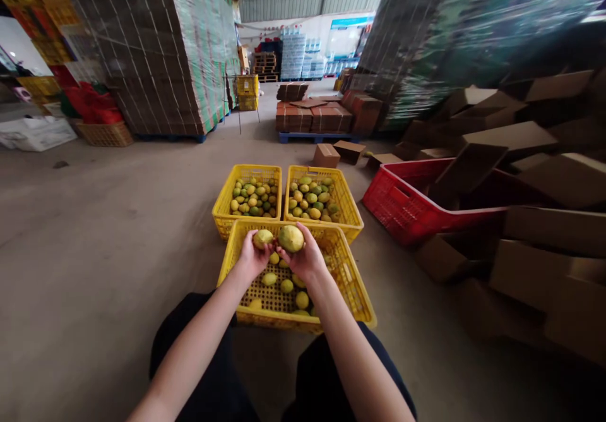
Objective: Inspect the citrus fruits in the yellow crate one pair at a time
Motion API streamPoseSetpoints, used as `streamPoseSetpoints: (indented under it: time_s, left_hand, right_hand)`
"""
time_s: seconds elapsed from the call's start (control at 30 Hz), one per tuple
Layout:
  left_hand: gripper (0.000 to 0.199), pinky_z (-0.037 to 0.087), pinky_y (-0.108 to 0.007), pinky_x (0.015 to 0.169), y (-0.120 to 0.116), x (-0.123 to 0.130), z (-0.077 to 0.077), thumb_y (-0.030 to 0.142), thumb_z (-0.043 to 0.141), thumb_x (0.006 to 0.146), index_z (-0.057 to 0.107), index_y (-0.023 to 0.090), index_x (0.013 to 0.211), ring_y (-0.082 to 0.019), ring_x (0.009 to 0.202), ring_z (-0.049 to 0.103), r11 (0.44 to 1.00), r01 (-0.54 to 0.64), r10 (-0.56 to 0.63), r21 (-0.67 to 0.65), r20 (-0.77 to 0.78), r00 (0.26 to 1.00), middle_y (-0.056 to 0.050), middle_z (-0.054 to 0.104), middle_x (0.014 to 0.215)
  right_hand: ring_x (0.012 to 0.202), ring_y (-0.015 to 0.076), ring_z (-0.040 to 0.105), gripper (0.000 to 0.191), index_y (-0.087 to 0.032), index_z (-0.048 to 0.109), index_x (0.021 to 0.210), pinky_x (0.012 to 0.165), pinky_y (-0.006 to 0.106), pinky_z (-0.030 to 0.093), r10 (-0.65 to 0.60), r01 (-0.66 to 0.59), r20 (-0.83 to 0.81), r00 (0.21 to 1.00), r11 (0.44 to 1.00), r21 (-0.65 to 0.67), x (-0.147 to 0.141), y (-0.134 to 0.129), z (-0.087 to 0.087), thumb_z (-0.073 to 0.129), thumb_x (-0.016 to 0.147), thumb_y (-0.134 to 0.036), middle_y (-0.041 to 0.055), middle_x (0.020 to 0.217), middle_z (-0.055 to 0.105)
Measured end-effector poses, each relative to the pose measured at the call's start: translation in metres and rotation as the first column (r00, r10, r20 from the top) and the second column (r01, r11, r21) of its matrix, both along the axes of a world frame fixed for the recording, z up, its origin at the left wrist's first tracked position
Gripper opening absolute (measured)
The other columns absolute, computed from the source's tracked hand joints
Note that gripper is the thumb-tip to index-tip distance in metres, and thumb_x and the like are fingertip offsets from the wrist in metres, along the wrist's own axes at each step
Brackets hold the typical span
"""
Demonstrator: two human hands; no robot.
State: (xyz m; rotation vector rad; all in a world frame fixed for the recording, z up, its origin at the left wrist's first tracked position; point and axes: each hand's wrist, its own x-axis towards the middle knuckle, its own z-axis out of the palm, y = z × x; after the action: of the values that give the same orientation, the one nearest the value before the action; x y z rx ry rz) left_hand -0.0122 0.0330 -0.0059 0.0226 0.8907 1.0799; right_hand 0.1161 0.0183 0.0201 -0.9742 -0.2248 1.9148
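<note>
My left hand (254, 254) is closed around a small yellow-green lemon (263, 239). A larger yellow-green lemon (290, 238) is gripped in my right hand (307, 258), close beside the first. Both hands are above the near yellow crate (353, 283), its perforated floor partly covered by several loose lemons (269, 279). My forearms hide part of this crate. Behind it, side by side, stand a left yellow crate (222, 210) and a right yellow crate (350, 210), each holding many green and yellow lemons.
To the right is a red crate (392, 213) with cardboard in it, beside a heap of cardboard boxes (544, 277). Farther off, bundled flat cartons (315, 119) lie on a blue pallet (317, 138). Tall wrapped stacks (156, 49) flank the concrete floor (118, 232).
</note>
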Motion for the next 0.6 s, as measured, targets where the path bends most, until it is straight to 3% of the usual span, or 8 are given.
streamPoseSetpoints:
  time_s: [0.17, 0.33, 0.43, 0.6]
  left_hand:
    - [0.031, 0.048, -0.016, 0.04, -0.006, -0.007, 0.002, 0.031, 0.037, 0.092, 0.057, 0.008, 0.097, -0.01, 0.052, 0.056, 0.997, 0.031, -0.039, 0.071, 0.109, 0.993, -0.011, 0.062, 0.074]
    - [0.036, 0.05, -0.016, 0.043, -0.011, 0.001, 0.003, 0.03, 0.035, 0.094, 0.056, 0.004, 0.105, -0.01, 0.054, 0.056, 0.991, 0.086, -0.1, 0.1, 0.14, 0.985, -0.012, 0.063, 0.077]
    - [0.038, 0.049, -0.015, 0.043, -0.012, 0.008, 0.004, 0.034, 0.035, 0.095, 0.058, 0.004, 0.102, -0.01, 0.053, 0.054, 0.986, 0.12, -0.137, 0.111, 0.158, 0.978, -0.01, 0.061, 0.071]
    - [0.04, 0.048, -0.013, 0.044, -0.015, 0.014, 0.002, 0.041, 0.04, 0.095, 0.06, 0.007, 0.093, -0.008, 0.054, 0.053, 0.98, 0.124, -0.15, 0.156, 0.163, 0.975, -0.009, 0.062, 0.073]
  right_hand:
    - [0.044, 0.0134, 0.063, 0.028, -0.015, 0.06, 0.083, 0.042, 0.02, 0.054, 0.071, -0.071, -0.03, 0.997, 0.997, -0.004, 0.018, -0.004, -0.008, 0.05, 0.09, -0.04, 0.0043, 0.06, 0.068]
    - [0.046, 0.0145, 0.064, 0.024, -0.016, 0.058, 0.086, 0.044, 0.021, 0.054, -0.035, 0.035, -0.004, 0.999, 0.999, -0.02, 0.032, -0.001, -0.011, 0.049, 0.091, -0.037, 0.0031, 0.058, 0.067]
    - [0.05, 0.0147, 0.065, 0.02, -0.015, 0.059, 0.086, 0.045, 0.021, 0.055, -0.071, 0.071, -0.01, 0.997, 0.997, 0.01, 0.036, 0.0, -0.008, 0.052, 0.089, -0.034, 0.0038, 0.061, 0.068]
    - [0.061, 0.0155, 0.067, 0.014, -0.015, 0.06, 0.086, 0.051, 0.023, 0.057, -0.026, 0.028, -0.035, 0.999, 0.998, 0.055, 0.035, -0.003, -0.005, 0.053, 0.087, -0.028, 0.0056, 0.068, 0.07]
